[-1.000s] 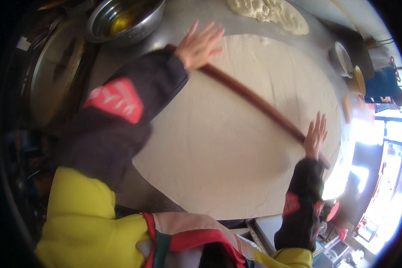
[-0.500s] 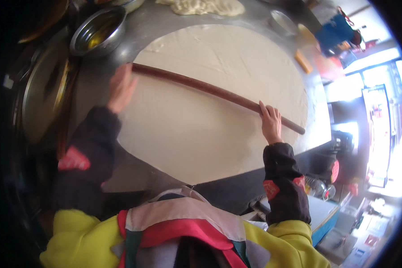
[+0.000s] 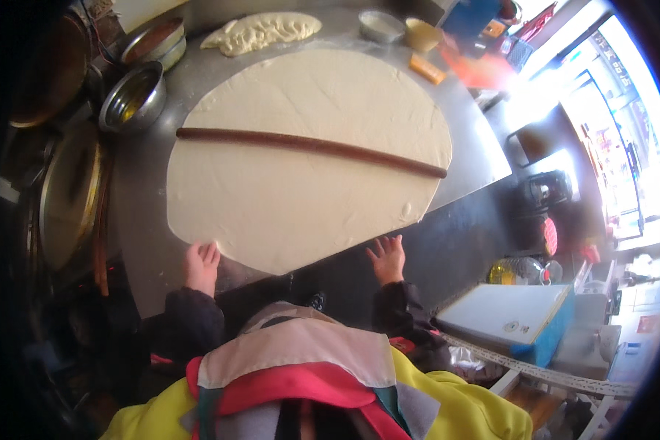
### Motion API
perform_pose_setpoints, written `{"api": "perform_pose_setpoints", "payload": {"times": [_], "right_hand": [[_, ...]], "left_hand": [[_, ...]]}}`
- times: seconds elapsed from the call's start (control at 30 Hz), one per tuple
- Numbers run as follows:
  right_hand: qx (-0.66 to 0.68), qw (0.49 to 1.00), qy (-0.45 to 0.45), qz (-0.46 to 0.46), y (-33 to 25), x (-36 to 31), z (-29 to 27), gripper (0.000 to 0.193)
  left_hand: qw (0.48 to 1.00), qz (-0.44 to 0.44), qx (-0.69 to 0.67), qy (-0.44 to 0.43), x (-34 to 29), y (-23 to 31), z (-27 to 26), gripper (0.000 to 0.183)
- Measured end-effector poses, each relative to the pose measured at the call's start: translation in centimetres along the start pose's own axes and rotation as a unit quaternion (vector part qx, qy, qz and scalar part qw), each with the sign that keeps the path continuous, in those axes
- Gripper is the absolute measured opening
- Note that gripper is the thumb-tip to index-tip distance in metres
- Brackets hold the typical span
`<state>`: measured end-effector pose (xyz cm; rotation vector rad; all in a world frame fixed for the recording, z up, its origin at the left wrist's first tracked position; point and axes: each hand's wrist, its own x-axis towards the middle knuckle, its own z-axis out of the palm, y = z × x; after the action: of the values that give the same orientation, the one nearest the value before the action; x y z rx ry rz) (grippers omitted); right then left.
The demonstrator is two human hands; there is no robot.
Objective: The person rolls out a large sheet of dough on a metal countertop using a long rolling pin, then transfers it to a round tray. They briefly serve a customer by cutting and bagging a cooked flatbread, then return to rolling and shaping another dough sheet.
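Cream dough sheet [image 3: 293, 205] spread wide on steel table [image 3: 480, 147], straight near edge running close along table's edge. Brown rolling pin [image 3: 310, 143] laid right across sheet, untouched, presumably parked there to free both sides. Left grip [image 3: 202, 268] at sheet's near left edge, fingers bent, perhaps to steady or lift that edge; cannot tell whether pinching. Right grip [image 3: 389, 262] open, empty, fingers spread, just beside near edge. Metal bowl [image 3: 151, 114] with yellow liquid off to left, likely kept clear of sheet yet reachable. Count: one sheet, one pin, one dough lump [image 3: 268, 33] beyond, two bowls at left, two at far side, one orange block [image 3: 427, 69].
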<state>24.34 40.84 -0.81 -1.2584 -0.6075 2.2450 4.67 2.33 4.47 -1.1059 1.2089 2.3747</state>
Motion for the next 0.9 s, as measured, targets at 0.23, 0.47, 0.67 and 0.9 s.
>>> {"api": "perform_pose_setpoints", "payload": {"times": [0.23, 0.47, 0.67, 0.9], "right_hand": [[0.003, 0.989, -0.101, 0.11, 0.6, 0.8, 0.9, 0.054], [0.004, 0.975, -0.141, 0.169, -1.2, -1.7, 1.7, 0.012], [-0.091, 0.977, -0.125, 0.148, -6.8, -5.4, 7.0, 0.007], [-0.217, 0.942, -0.189, -0.173, -19.9, 8.2, 14.8, 0.019]], "left_hand": [[0.932, 0.075, 0.346, -0.08, 6.9, 2.7, 0.1, 0.023], [0.991, 0.087, 0.097, -0.014, 3.8, 0.3, 1.2, 0.021], [0.97, -0.126, 0.159, -0.131, 4.2, 4.9, 8.0, 0.02], [0.85, 0.17, 0.265, -0.422, 6.8, 15.0, 38.3, 0.023]]}}
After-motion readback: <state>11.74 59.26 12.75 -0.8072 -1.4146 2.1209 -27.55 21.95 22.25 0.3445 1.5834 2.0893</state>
